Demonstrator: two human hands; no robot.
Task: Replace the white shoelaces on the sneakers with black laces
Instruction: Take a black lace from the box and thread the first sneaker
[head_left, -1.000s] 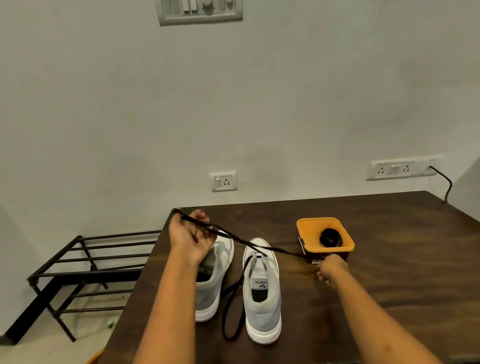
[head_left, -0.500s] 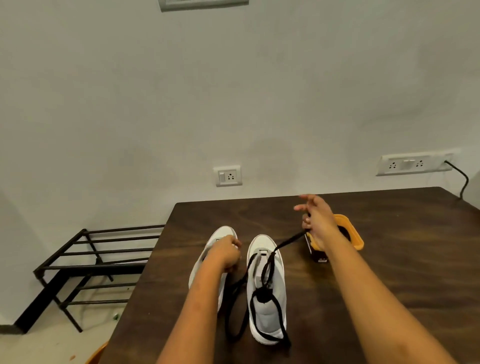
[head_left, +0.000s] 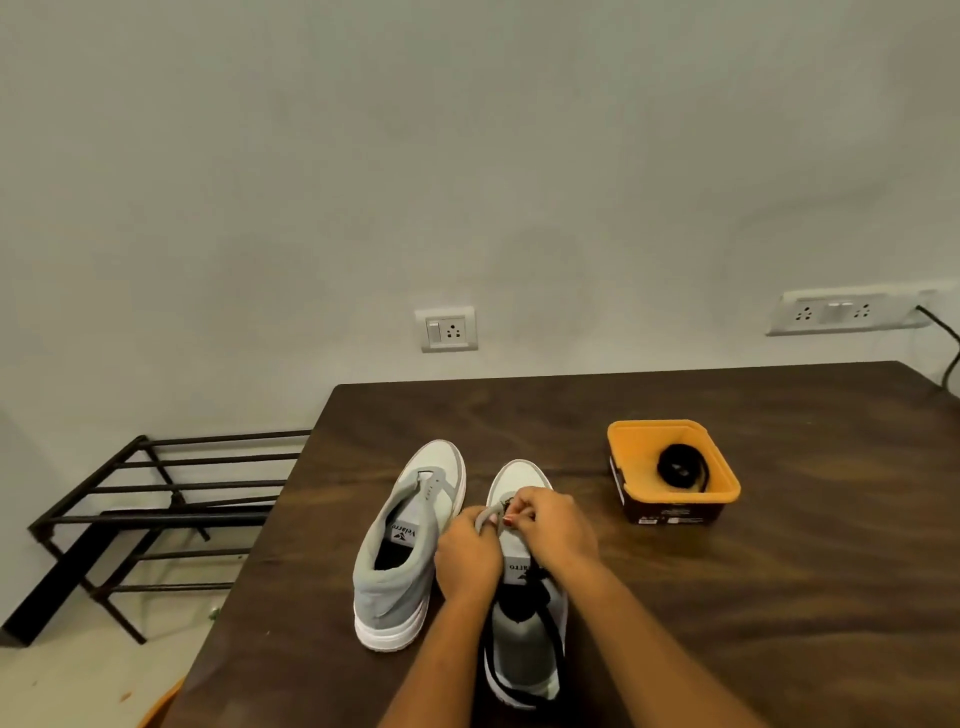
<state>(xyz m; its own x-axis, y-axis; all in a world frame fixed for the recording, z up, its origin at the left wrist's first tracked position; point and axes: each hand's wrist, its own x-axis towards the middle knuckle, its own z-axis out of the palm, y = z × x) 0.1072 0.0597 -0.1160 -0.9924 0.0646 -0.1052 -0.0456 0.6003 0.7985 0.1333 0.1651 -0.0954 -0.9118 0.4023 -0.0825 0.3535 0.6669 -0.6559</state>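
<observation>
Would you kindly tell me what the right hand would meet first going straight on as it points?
The right hand points up-left, so probably the left hand, close against it over the right-hand sneaker; beyond that, the left-hand sneaker. Depth is unclear.

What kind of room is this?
Probably a room in a home: a wooden table against a bare wall with a wall socket, and a metal shoe rack on the floor beside it.

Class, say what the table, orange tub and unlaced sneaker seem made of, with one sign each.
Table: dark wood or laminate, low sheen; grain streaks show. Orange tub: probably plastic; smooth moulded rim. Unlaced sneaker: grey matte fabric, white rubbery sole.
</observation>
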